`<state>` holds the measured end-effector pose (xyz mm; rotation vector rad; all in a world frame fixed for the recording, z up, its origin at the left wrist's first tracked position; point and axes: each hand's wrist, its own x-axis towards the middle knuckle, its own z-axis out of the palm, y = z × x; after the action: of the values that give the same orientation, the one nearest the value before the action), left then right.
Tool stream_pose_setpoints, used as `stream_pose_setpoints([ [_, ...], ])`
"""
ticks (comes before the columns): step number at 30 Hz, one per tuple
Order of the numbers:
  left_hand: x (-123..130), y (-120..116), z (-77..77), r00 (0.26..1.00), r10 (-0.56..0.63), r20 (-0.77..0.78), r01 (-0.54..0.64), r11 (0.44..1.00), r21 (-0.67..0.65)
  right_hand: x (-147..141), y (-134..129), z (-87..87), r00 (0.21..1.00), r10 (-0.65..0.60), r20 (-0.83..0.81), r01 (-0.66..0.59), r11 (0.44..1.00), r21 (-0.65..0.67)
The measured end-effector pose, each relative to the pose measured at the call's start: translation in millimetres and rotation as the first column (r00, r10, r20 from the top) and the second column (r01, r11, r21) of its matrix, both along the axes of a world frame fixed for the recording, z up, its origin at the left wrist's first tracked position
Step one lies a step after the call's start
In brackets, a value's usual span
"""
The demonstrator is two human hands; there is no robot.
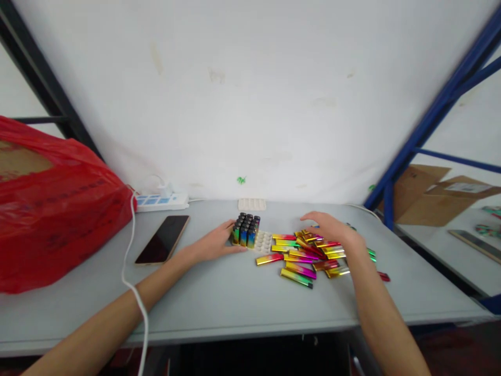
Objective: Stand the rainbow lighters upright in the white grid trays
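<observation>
Several upright lighters [246,230] with black tops and blue-green bodies stand packed together in the left part of a white tray with round hollows [263,242]. My left hand [216,242] is at the left side of this group, its thumb and fingers apart around the tray's left end. To the right lies a loose pile of shiny lighters [305,251] in yellow, red, green and magenta. Over the back right of the pile is my right hand [326,228], fingers spread; whether a fingertip touches a lighter is unclear.
A phone [163,239] lies left of my left hand. Farther left are a power strip [162,201] and a red plastic bag [58,209]. A white cable [127,266] crosses above my left forearm. Another white tray [252,204] sits by the wall; a cardboard box [434,198] is at right.
</observation>
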<state>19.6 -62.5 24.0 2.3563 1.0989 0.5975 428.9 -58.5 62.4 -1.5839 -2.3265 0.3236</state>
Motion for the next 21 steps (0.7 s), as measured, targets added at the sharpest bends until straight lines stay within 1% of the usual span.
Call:
stream_pose_setpoints([
  [1,-0.2,0.2,-0.5,1.000,0.006,-0.009,-0.006,1.000,-0.005,6.8,1.5,-0.9,1.000,-0.010,-0.003,0.010,0.998,-0.056],
  [3,-0.4,0.1,-0.8,1.000,0.015,-0.027,-0.016,1.000,-0.019,10.6,3.8,-2.5,1.000,-0.015,-0.018,0.012,0.990,-0.140],
  [5,-0.5,-0.5,-0.9,0.999,0.012,-0.031,-0.013,1.000,-0.028,5.7,6.3,-4.3,0.999,-0.006,-0.033,0.001,0.987,-0.163],
  [7,-0.9,-1.0,-1.8,1.000,0.014,-0.011,-0.015,1.000,-0.025,-1.9,9.4,-6.9,0.999,0.005,-0.051,-0.010,0.994,-0.113],
  [9,-1.6,-1.1,-4.2,1.000,0.027,0.012,-0.027,1.000,-0.012,-9.1,12.3,-9.9,0.996,0.001,-0.091,-0.002,1.000,-0.011],
  [12,-3.1,-0.9,-9.5,0.999,0.035,0.022,-0.035,0.999,0.007,-19.1,14.8,-13.2,0.979,-0.018,-0.201,0.041,0.993,0.114],
  [14,-4.1,-0.7,-12.4,0.999,0.038,0.025,-0.038,0.999,0.016,-27.1,14.7,-14.7,0.960,-0.028,-0.277,0.064,0.990,0.124],
  [18,-5.0,-0.3,-13.6,0.999,0.046,0.028,-0.047,0.998,0.035,-47.5,13.2,-20.0,0.909,-0.093,-0.407,0.129,0.990,0.061],
  [21,-4.8,0.6,-11.8,0.999,0.046,0.028,-0.048,0.997,0.055,-62.8,12.8,-26.1,0.828,-0.140,-0.543,0.193,0.980,0.042],
])
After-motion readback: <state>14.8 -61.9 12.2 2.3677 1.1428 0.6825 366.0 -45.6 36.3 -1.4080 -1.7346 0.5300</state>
